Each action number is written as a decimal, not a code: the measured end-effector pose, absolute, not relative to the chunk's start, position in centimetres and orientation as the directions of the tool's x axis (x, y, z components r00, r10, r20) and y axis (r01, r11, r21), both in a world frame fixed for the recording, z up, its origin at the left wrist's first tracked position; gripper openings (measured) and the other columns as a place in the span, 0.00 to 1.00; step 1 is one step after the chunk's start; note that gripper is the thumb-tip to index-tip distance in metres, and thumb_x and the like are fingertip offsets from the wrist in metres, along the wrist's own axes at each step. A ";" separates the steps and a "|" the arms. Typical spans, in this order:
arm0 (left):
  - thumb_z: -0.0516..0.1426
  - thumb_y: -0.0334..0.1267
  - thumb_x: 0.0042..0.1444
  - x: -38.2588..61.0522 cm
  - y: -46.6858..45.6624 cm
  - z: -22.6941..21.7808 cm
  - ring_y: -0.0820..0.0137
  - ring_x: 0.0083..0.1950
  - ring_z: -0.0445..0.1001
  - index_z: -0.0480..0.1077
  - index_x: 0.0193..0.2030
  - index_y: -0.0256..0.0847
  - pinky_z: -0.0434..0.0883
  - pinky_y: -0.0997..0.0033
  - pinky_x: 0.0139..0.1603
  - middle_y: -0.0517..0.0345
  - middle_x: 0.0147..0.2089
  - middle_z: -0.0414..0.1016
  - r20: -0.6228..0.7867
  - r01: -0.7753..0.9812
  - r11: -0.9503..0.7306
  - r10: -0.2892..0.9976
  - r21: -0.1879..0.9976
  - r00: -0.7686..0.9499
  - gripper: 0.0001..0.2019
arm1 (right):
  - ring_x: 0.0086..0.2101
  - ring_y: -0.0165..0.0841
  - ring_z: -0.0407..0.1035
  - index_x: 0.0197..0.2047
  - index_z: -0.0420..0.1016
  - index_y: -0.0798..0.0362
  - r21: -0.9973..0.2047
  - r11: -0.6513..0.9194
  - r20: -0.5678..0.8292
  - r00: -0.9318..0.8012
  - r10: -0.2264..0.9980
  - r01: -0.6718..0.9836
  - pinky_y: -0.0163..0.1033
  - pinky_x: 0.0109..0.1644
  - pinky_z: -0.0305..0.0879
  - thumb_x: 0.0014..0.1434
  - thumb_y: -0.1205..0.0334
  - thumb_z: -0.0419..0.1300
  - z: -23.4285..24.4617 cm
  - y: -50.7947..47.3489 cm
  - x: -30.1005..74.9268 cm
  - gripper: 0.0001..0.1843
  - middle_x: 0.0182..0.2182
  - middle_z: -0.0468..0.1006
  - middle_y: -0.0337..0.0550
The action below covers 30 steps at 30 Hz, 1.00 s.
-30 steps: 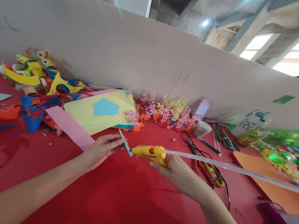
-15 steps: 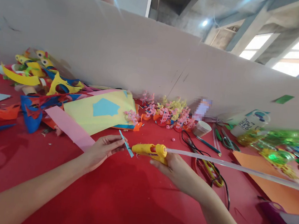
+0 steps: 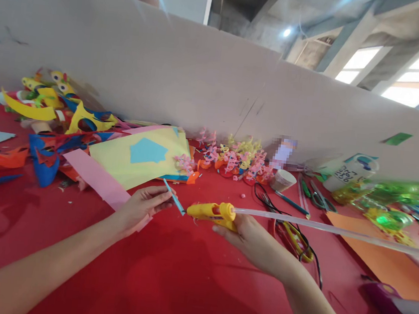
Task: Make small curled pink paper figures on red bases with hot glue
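Glue gun [image 3: 213,212] gripped in your right hand [image 3: 253,240] points at the blue strip [image 3: 173,197] pinched in your left fingers [image 3: 161,203], so near that hot glue could burn them.

Glossy yellow plastic glue gun [image 3: 211,212] w/ translucent stick [image 3: 318,229] (matt red tablecloth [image 3: 166,273]).

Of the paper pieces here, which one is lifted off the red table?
The thin blue strip, pinched by the left hand, its tip near the nozzle of the yellow glue gun. The pink strip, yellow sheet and orange sheet lie on the table.
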<state>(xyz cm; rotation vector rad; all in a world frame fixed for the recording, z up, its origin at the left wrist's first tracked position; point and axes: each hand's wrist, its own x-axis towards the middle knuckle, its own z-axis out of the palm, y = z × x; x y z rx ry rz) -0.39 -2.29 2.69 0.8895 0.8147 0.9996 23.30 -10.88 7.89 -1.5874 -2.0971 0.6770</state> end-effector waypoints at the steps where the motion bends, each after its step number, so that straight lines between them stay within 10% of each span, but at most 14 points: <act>1: 0.68 0.36 0.38 -0.4 -2.3 2.8 0.75 0.33 0.74 0.78 0.29 0.39 0.72 0.77 0.41 0.60 0.30 0.79 -0.163 -0.339 0.273 0.934 0.900 0.319 0.09 | 0.24 0.33 0.64 0.28 0.67 0.50 -0.610 0.224 0.037 -0.255 0.966 0.760 0.37 0.28 0.60 0.59 0.53 0.54 7.9 -10.9 23.3 0.13 0.23 0.69 0.38; 30: 0.68 0.37 0.38 -0.1 -2.8 2.5 0.73 0.33 0.75 0.79 0.30 0.40 0.72 0.74 0.41 0.59 0.30 0.79 -0.171 -0.319 0.289 0.921 0.903 0.351 0.10 | 0.22 0.29 0.61 0.27 0.68 0.52 -0.638 0.176 -0.039 -0.260 0.965 0.750 0.34 0.25 0.58 0.57 0.50 0.55 8.5 -10.6 25.4 0.15 0.22 0.67 0.37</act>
